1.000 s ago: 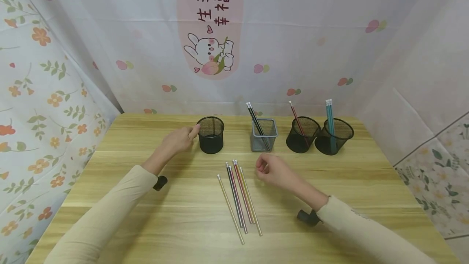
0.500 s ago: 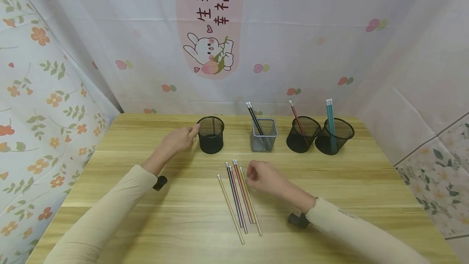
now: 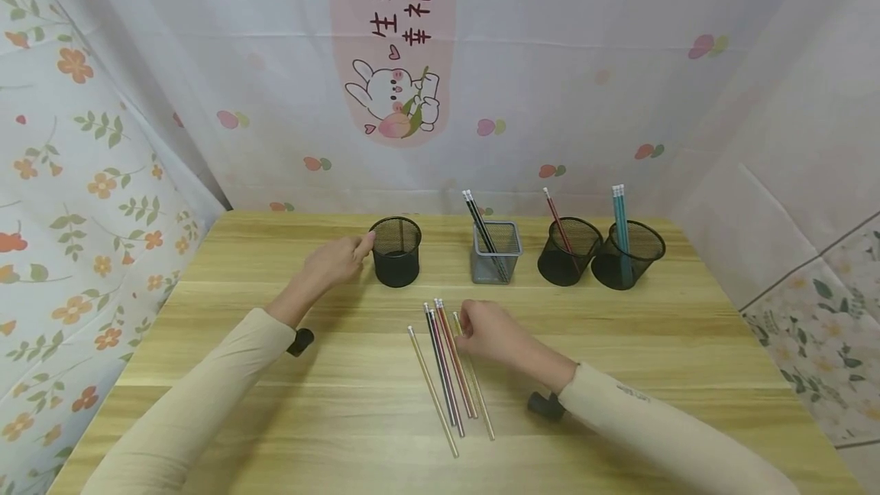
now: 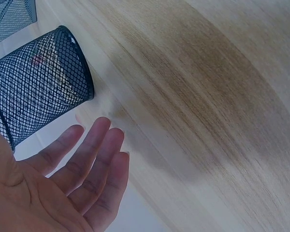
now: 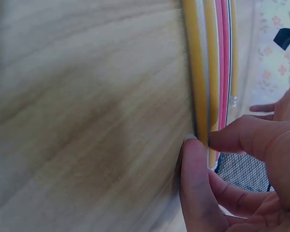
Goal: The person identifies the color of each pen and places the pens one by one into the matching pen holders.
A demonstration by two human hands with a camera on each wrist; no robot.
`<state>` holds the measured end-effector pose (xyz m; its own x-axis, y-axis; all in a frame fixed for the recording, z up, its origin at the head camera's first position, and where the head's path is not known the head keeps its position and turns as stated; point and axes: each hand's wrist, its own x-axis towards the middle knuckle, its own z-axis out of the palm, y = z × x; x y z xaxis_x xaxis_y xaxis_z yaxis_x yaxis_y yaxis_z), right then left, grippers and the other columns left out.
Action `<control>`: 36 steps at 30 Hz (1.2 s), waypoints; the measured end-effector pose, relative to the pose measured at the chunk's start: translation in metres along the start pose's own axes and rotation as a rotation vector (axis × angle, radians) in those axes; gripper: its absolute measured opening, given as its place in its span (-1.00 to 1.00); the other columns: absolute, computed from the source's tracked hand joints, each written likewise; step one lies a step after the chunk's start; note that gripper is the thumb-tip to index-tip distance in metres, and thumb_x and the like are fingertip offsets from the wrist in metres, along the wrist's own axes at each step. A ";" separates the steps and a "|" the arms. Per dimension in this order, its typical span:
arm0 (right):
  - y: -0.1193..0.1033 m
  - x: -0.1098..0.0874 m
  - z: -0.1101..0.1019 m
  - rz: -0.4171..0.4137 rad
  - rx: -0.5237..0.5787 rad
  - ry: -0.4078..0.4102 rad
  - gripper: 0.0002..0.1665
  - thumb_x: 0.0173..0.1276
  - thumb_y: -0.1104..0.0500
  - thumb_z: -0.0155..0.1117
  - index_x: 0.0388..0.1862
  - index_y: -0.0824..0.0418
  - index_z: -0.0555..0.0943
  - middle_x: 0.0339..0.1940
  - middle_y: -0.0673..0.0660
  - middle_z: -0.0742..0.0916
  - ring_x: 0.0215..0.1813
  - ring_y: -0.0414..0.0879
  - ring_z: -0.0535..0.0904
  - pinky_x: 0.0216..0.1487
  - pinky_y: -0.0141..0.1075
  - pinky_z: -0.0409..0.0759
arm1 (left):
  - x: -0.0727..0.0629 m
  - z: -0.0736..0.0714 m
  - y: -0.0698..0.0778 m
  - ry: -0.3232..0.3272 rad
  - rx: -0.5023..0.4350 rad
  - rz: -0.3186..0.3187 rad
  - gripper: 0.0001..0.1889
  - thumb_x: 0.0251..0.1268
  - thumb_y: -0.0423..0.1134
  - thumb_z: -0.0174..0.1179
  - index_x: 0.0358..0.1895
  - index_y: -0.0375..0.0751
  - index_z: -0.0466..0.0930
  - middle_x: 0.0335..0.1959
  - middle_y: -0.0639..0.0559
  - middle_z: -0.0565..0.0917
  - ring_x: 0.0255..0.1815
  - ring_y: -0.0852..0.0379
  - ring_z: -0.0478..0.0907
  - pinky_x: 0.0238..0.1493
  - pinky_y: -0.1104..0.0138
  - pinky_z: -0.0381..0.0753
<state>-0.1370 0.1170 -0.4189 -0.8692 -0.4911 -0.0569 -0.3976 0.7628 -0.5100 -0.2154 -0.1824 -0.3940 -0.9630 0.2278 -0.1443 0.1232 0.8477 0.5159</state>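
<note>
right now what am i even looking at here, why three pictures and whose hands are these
No machine here: a person works with bare hands, wearing three cameras. The wide picture comes from the head; the other two come from the wrists.

On the wooden table stand four mesh pencil cups. Three hold pencils; the leftmost black cup shows none. A row of loose pencils lies in front.

The left hand is open with straight fingers beside the black cup; whether it touches it is unclear. The right hand is pinching a yellow pencil at the edge of the row, which the right wrist picture shows close up.
</note>
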 end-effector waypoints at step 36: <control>0.010 -0.002 -0.012 0.115 0.157 -0.144 -0.82 0.11 0.38 0.37 -0.42 0.20 0.54 -0.60 0.01 0.56 -0.61 -0.20 0.36 -0.58 -0.36 0.33 | 0.000 -0.001 0.001 0.003 0.012 0.000 -0.22 0.68 0.21 -0.50 0.49 -0.40 0.32 0.17 -0.29 0.64 0.26 -0.31 0.50 0.22 -0.20 0.40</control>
<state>-0.1431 0.1302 -0.4131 -0.8509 -0.4685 -0.2379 -0.2382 0.7475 -0.6200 -0.2156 -0.1815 -0.3928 -0.9637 0.2263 -0.1414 0.1261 0.8533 0.5060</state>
